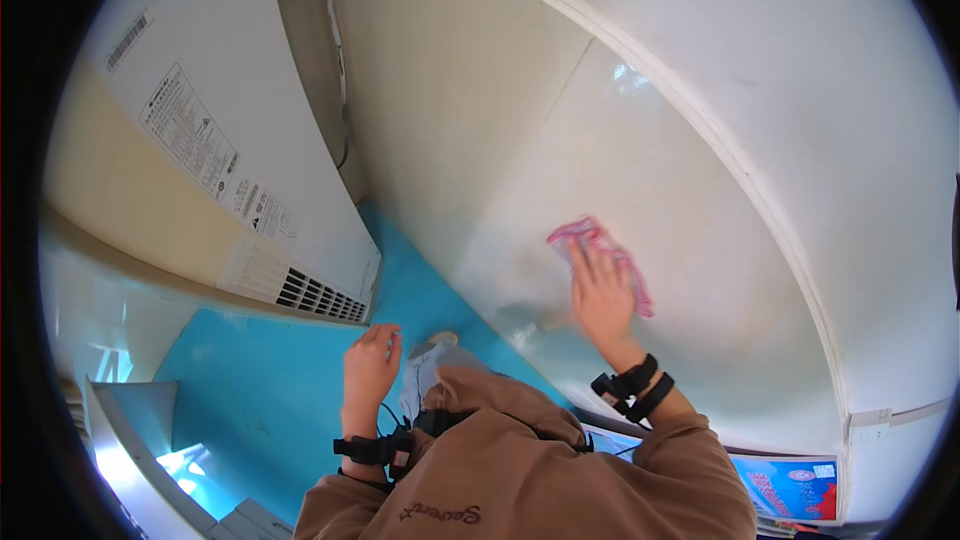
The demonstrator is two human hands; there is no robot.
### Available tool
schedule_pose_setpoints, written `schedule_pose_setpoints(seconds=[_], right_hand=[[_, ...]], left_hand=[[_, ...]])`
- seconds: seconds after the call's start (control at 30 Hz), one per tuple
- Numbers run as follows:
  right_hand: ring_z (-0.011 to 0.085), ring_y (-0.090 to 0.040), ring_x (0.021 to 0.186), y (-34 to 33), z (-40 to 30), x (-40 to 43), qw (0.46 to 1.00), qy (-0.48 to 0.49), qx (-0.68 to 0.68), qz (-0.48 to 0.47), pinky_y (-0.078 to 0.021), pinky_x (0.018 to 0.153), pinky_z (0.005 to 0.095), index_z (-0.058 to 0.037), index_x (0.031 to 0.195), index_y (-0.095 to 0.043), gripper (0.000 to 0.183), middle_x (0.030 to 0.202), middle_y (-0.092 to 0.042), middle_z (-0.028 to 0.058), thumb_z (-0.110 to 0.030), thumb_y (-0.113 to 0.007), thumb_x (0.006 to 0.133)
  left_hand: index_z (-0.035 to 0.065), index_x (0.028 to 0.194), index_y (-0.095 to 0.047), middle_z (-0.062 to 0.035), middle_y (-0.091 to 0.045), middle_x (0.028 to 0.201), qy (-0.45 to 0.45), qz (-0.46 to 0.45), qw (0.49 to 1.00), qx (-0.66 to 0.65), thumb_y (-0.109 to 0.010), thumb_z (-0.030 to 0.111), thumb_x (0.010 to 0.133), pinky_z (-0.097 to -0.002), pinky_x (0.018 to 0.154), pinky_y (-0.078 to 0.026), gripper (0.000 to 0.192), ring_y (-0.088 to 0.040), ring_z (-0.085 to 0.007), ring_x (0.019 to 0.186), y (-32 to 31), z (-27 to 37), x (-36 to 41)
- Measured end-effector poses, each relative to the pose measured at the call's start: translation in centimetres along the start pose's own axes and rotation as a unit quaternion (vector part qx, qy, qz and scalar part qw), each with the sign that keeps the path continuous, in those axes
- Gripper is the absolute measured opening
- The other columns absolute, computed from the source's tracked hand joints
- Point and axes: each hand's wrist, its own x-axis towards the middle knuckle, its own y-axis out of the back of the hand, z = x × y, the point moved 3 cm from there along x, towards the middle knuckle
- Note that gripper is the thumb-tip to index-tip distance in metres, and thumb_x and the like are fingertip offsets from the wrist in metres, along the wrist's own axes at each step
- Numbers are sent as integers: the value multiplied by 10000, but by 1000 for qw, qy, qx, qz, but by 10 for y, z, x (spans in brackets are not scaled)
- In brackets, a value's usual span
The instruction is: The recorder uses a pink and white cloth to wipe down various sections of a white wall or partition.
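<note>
My right hand (602, 300) presses a pink-and-white cloth (637, 285) flat against a glossy pale wall panel (510, 187), its fingers spread over the cloth. Part of the cloth is hidden under the palm, and the hand is slightly blurred. My left hand (373, 360) hangs at the left of my body with its fingers loosely bent and nothing in it. Beyond it stands a tall white air conditioner (247, 90) with a dark vent grille at its lower end. Both wrists wear black strapped devices.
Blue floor (255, 382) lies below and to the left. A raised white trim strip (739, 165) curves along the wall. A cable (341, 75) runs behind the air conditioner. A printed poster (787, 487) is at the lower right, and a pale metal-edged fixture (135, 450) is at the lower left.
</note>
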Motion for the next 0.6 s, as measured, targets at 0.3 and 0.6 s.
schedule_pose_setpoints(seconds=[0.3,0.6], right_hand=[[188,-426,1181,129,38,87,952,-50,-223,205,-213,1019,389,-185,1280,-473,492,1359,-407,43,-220,-544,794],[144,-414,1157,67,11,65,971,-1,-217,97,-225,1011,354,-175,1307,-439,501,1356,-409,-18,-200,-504,811]], left_hand=[[46,870,-574,-99,-579,777,-42,-15,999,6,-560,83,793,-373,596,-470,87,-583,-293,690,4,5,16],[44,855,-567,-108,-576,771,-54,-28,998,20,-553,92,799,-386,618,-468,75,-573,-307,705,9,3,28]])
